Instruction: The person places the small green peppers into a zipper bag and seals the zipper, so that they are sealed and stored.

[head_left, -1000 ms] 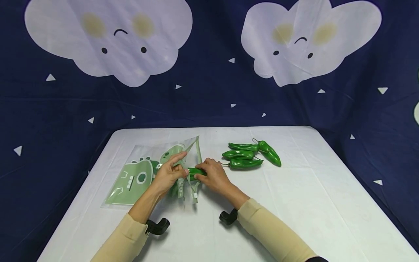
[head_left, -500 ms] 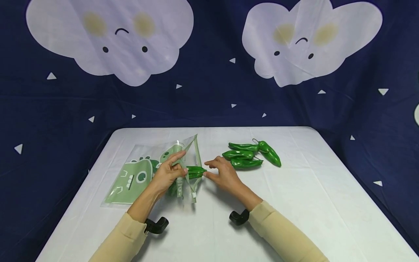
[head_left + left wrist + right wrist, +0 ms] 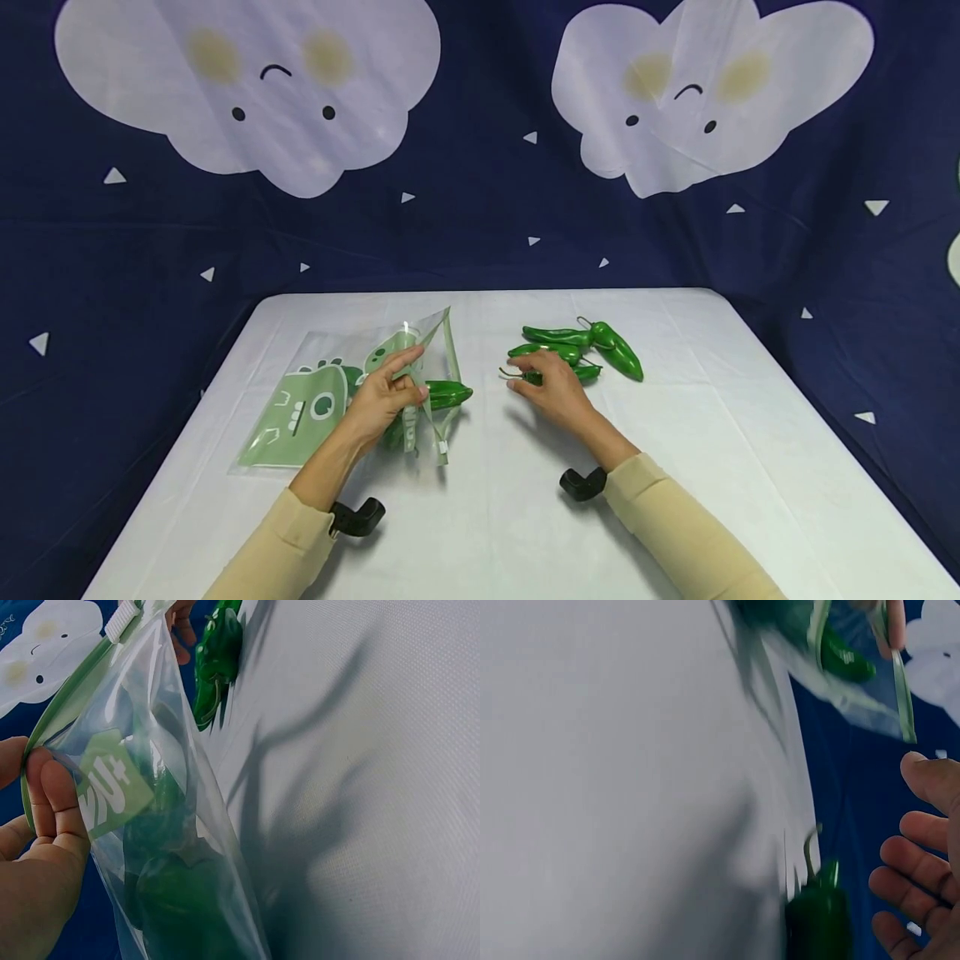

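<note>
My left hand [image 3: 384, 406] pinches the green-edged rim of a clear zip bag [image 3: 296, 421] with a green cartoon print, holding its mouth up. A green pepper [image 3: 450, 394] lies in the mouth, its tip sticking out to the right. More green peppers [image 3: 184, 900] show through the plastic in the left wrist view. My right hand [image 3: 561, 393] hovers with parted fingers over the nearest loose pepper [image 3: 590, 373], partly covering it. In the right wrist view, nothing sits between the fingers of the right hand [image 3: 922, 862], and a stemmed pepper [image 3: 817, 922] is below them.
Several more peppers lie just behind the right hand, one slanted pepper [image 3: 618, 352] at their right end. Everything rests on a white-covered table [image 3: 480, 533]. A dark blue curtain [image 3: 480, 242] with cloud prints hangs behind it.
My right hand has let go of the pepper at the bag's mouth and moved right to the loose peppers. The left hand keeps its pinch on the rim.
</note>
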A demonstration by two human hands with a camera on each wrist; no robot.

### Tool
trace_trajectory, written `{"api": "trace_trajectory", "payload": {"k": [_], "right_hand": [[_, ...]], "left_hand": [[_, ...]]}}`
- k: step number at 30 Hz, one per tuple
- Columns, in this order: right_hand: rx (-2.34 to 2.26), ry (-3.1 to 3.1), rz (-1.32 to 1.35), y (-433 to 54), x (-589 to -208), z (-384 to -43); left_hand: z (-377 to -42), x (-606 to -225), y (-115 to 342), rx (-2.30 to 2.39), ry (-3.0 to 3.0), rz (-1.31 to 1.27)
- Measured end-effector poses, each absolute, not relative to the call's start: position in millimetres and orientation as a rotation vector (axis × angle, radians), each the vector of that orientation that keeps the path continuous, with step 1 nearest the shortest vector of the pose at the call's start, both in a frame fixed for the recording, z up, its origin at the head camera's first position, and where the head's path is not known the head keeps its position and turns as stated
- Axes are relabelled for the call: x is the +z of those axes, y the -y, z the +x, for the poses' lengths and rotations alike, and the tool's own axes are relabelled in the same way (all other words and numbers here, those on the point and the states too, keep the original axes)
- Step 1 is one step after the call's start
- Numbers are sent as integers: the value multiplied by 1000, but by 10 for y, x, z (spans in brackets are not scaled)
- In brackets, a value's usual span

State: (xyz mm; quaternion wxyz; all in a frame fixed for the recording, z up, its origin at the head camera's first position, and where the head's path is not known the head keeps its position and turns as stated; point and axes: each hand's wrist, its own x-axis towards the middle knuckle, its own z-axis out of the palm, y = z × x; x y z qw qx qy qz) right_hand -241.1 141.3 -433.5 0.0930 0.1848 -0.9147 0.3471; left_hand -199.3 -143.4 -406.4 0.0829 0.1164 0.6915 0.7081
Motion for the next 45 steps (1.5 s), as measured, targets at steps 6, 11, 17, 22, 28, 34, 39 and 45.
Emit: {"api": "trace_trajectory", "payload": {"k": [6, 11, 17, 22, 28, 34, 39, 45], "right_hand": [[1021, 2769, 452, -1685, -4356, -2509], [1001, 2792, 409, -1883, -4389, -2552], [977, 2818, 354, -2033, -4410, -2567], [922, 2851, 329, -2111, -4442, -2579], [872, 2867, 319, -2188, -4476, -2587], [861, 2883, 321, -2271, -4518, -2566], [851, 2885, 325, -2340, -4573, -2558], [850, 2896, 321, -2394, -4602, -2540]], "left_hand": [[-1997, -4070, 1443, 2116, -2066, 342], [-2000, -4073, 1446, 2115, -2068, 326], [-1996, -4067, 1446, 2116, -2070, 307], [-1991, -4066, 1450, 2112, -2069, 303], [-1994, -4082, 1458, 2098, -2065, 306], [-1994, -4090, 1462, 2086, -2074, 299], [-1990, -4090, 1463, 2090, -2070, 293], [-1989, -4086, 1463, 2099, -2066, 302]]}}
